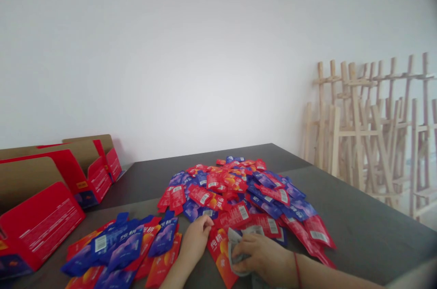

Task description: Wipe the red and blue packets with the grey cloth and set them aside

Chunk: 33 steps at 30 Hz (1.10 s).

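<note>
My left hand (197, 240) has its fingers curled closed at the upper left corner of a red packet (217, 249) printed with orange fruit; the fingertips appear to pinch that corner. In my right hand (264, 255) is a crumpled grey cloth (235, 252), bunched between thumb and fingers over the packet's right side. A red cord circles the right wrist. Just beyond both hands spreads a large pile of red and blue packets (235, 189). To the left of my left forearm lies a smaller heap of similar packets (118, 245), partly overlapping.
Several red cardboard boxes (44, 225) with brown insides stand along the left side of the dark table (355, 225). A white wall rises behind the table. Wooden easels (358, 134) lean together beyond the table's right edge.
</note>
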Tool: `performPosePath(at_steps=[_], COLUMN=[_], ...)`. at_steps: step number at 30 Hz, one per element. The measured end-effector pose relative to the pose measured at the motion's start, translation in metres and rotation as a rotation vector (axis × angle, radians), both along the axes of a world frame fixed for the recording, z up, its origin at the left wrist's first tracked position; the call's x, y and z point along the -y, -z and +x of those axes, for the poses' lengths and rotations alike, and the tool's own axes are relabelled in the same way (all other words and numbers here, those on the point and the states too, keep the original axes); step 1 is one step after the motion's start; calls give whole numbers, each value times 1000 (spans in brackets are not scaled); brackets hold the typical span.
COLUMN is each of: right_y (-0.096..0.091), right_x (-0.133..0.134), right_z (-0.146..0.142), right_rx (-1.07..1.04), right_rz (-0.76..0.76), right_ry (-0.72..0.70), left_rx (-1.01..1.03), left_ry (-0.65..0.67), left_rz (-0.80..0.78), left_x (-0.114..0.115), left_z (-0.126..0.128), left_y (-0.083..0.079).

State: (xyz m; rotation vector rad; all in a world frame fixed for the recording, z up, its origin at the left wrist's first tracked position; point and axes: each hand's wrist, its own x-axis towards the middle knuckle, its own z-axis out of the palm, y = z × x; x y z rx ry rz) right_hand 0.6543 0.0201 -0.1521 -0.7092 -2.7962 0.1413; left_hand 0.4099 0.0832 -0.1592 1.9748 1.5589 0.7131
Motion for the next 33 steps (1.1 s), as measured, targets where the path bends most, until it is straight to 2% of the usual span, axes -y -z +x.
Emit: performPosePath(at_steps=[3,6,8,13,16,18,21,26,30,33], right_y=[0,-2,-4,-3,4,11,21,24,22,24], right_x=[-13,-22,-20,1,3,0,-5,-3,-1,-3], right_z=[-11,-30,-36,-24,-17,-15,-17,-23,-25,-27], right_rx=[43,105,118,31,-25,-59,-86,-59,-10,-4], right_rz=[26,64,117,204,167,127,86,59,73,94], right_ry=[184,262,202,-122,-131,-45,78,204,262,253], left_rx=[5,15,21,53,120,184,316,548,505,383], left_ry=[51,78,66,-4,-35,-45,-13,80,89,73], left_rz=[-5,1,3,-13,-42,-106,-297,-561,-694,-733], left_x=[3,7,10,15,13,9,8,30,48,49], left_z=[4,7,8,10,10,7,0,-12,-9,4], left_y=[-2,-3,-4,-5,-5,-7,-13,-21,-12,-1])
